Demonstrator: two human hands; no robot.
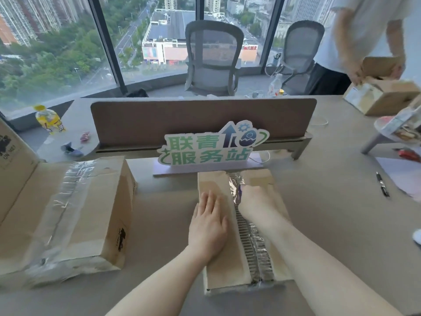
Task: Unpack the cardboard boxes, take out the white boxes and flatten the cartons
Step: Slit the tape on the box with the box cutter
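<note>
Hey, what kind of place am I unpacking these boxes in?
Most likely a high-rise office: a shared desk with a divider panel, mesh office chairs behind it, and floor-to-ceiling windows overlooking city streets far below.

We count three cardboard cartons on the tabletop (159, 215): the long carton (218, 265) under our hands, a larger taped carton (75, 215) to its left, and an opened carton (378, 99) at the far right. We see two mesh office chairs, one (213, 58) left and one (300, 53) right, one yellow bottle (49, 119), one pen (382, 184) and one standing sign (211, 145). Our two hands, left (208, 226) and right (256, 205), are in view.
</note>
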